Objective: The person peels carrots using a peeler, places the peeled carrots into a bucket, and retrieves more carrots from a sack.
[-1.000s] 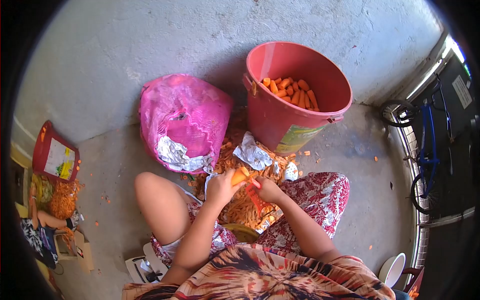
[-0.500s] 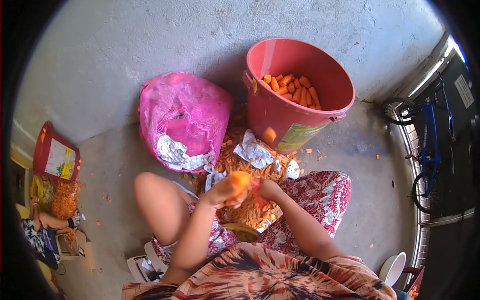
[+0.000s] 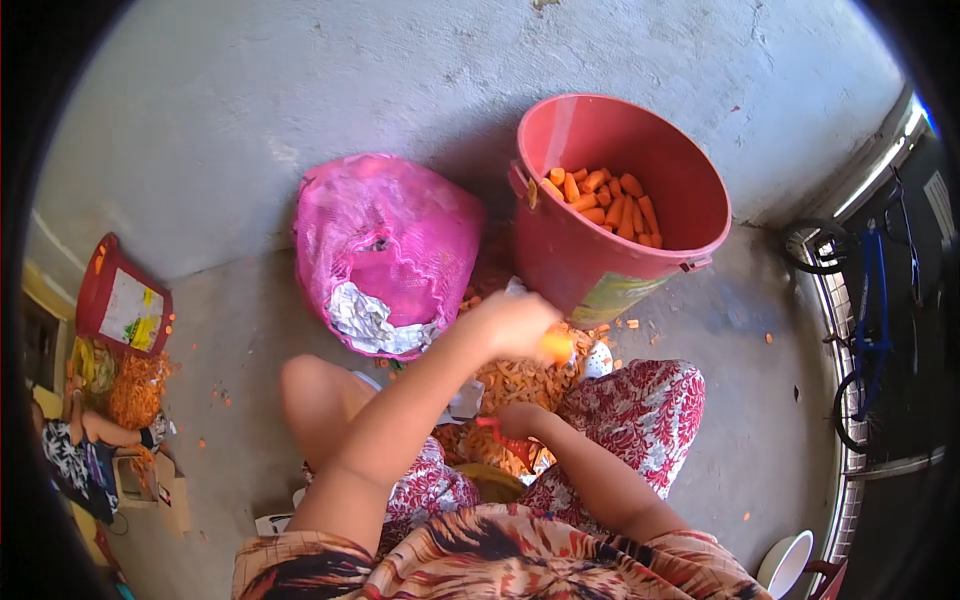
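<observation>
Blurred by motion, my left hand [image 3: 517, 326] is stretched forward below the red bucket [image 3: 600, 262], closed on an orange carrot [image 3: 555, 345]. Close to my lap, my right hand [image 3: 522, 420] grips a red peeler [image 3: 490, 423]. Orange peelings [image 3: 525, 385] are heaped on the floor between my legs, beneath both hands. Peeled carrots [image 3: 625, 213] lie inside the bucket. To the bucket's left stands a pink mesh sack [image 3: 400, 225] with crumpled paper [image 3: 365, 318] at its mouth.
At the far left are another red bucket [image 3: 125, 300], a pile of peelings [image 3: 137, 390], a person's legs [image 3: 105, 427] and a cardboard box [image 3: 172, 492]. A blue bicycle [image 3: 872, 300] stands at the right. A white basin [image 3: 785, 562] is at lower right.
My left hand has moved forward from my lap toward the bucket with the carrot. My right hand, holding the peeler, has drawn slightly back toward me. The view has shifted a little.
</observation>
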{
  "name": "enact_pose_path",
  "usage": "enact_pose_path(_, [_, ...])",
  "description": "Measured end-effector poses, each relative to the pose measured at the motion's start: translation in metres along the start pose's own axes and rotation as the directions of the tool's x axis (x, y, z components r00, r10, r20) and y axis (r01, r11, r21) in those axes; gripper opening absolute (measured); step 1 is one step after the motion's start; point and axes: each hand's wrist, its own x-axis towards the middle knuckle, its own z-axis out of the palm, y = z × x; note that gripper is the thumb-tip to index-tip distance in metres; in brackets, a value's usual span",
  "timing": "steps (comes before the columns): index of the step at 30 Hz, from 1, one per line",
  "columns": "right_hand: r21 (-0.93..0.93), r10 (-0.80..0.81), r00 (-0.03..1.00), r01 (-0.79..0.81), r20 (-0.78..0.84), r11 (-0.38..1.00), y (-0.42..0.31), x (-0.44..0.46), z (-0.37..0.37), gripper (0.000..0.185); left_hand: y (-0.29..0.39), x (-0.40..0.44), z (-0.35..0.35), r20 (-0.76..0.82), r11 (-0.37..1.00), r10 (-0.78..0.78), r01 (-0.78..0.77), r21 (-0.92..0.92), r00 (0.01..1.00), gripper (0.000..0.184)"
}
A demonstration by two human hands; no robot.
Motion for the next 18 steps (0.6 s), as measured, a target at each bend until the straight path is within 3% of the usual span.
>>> enact_pose_path(1, [0.008, 0.010, 1.000, -0.010, 0.008, 1.000, -0.001, 0.002, -0.001, 0.024, 0.001, 0.013, -0.019, -0.179, 0.998, 0.005, -0.016, -0.060, 0.984, 0.036])
enact_pose_path(2, [0.087, 0.036, 0.999, -0.037, 0.015, 0.996, 0.007, 0.013, 0.003, 0.024, -0.001, 0.034, -0.027, -0.581, 1.000, 0.021, -0.029, -0.004, 0.814, 0.033])
enact_pose_path(3, [0.079, 0.043, 0.999, -0.043, 0.005, 0.996, 0.004, 0.009, -0.004, 0.024, -0.004, 0.049, -0.032, -0.869, 0.998, 0.058, -0.020, 0.055, 0.491, 0.030])
enact_pose_path(6, [0.008, 0.070, 0.996, -0.070, -0.047, 0.998, -0.017, -0.024, -0.028, 0.024, -0.023, 0.060, -0.047, -0.973, 0.992, -0.075, 0.113, -0.051, 0.218, 0.025])
enact_pose_path(7, [-0.052, 0.070, 0.994, -0.075, -0.080, 0.996, -0.021, -0.029, -0.030, 0.024, -0.039, 0.056, -0.041, -0.937, 0.980, -0.143, 0.175, -0.089, 0.320, 0.022])
enact_pose_path(8, [-0.116, 0.062, 0.991, -0.076, -0.120, 0.990, -0.025, -0.030, -0.036, 0.025, -0.055, 0.047, -0.034, -0.814, 0.940, -0.310, 0.289, -0.183, 0.491, 0.022])
enact_pose_path(10, [-0.076, 0.058, 0.989, -0.069, -0.133, 0.995, -0.030, -0.029, -0.042, 0.023, -0.104, 0.024, -0.013, -0.429, 0.780, -0.606, 0.608, -0.151, 0.670, 0.025])
enact_pose_path(11, [-0.045, 0.062, 0.989, -0.068, -0.131, 0.997, -0.031, -0.030, -0.042, 0.023, -0.128, 0.013, -0.007, -0.203, 0.710, -0.684, 0.704, 0.038, 0.701, 0.026])
enact_pose_path(13, [0.026, 0.047, 0.983, -0.044, -0.176, 0.999, -0.034, -0.031, -0.037, 0.026, -0.194, 0.001, 0.029, 0.008, 0.656, -0.733, 0.704, 0.272, 0.680, 0.028])
enact_pose_path(15, [0.048, 0.028, 0.987, -0.021, -0.160, 0.999, -0.033, -0.027, -0.046, 0.027, -0.256, -0.014, 0.064, -0.092, 0.543, -0.816, 0.811, 0.218, 0.571, 0.028])
enact_pose_path(18, [0.067, 0.109, 0.985, -0.100, -0.133, 0.993, -0.035, -0.023, -0.051, 0.027, -0.307, -0.023, 0.078, -0.513, 0.555, -0.700, 0.831, 0.044, 0.496, 0.028])
